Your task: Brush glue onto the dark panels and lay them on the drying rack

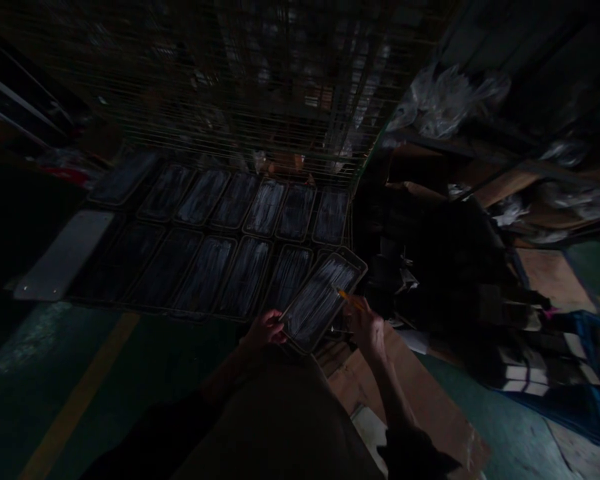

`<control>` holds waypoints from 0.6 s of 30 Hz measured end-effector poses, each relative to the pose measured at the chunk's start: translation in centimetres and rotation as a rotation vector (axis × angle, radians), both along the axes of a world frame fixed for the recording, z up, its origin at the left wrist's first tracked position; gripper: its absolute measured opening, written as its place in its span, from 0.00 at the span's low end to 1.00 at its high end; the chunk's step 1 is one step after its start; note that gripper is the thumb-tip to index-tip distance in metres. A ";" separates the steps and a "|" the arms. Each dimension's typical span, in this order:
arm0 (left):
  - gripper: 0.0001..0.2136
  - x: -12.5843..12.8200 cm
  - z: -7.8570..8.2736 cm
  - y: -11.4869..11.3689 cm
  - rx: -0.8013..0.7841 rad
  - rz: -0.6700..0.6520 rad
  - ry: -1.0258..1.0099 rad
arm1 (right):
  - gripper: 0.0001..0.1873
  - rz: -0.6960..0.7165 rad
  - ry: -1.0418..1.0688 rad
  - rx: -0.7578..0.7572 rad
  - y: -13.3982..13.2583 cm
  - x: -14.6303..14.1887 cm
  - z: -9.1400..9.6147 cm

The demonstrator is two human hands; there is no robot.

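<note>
My left hand (267,329) grips the lower left edge of a dark rectangular panel (325,297) with rounded corners, its face covered in whitish lengthwise streaks. The panel is tilted in front of me, over the near right end of two rows of similar panels. In the fingers of my right hand (367,327) is a slim orange tool (349,299), its tip at the streaked face. Whether the tip touches the face, I cannot tell. Several streaked panels lie in the near row (245,277) and the far row (265,207).
A wire mesh cage (280,80) stands behind the rows. A pale flat board (64,257) lies at their left end. Cardboard (415,393) is below my right arm. To the right are a blue crate (565,407) and shelves with clear plastic bags (440,100). The scene is very dark.
</note>
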State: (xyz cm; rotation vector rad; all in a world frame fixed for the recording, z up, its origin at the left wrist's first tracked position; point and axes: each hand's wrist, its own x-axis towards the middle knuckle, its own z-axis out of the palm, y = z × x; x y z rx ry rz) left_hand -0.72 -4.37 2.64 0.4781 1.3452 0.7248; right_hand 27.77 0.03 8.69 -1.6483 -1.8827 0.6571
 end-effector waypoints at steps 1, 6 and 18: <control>0.19 0.1 0.0 0.1 -0.007 0.001 0.012 | 0.17 -0.009 0.000 0.027 0.8 0.1 0.1; 0.20 0.1 0.2 -0.1 -0.019 0.011 0.018 | 0.20 0.096 -0.175 0.135 6.0 0.5 -0.4; 0.20 0.1 0.6 -0.2 -0.068 0.076 -0.072 | 0.20 -0.060 -0.191 0.008 0.9 1.5 1.1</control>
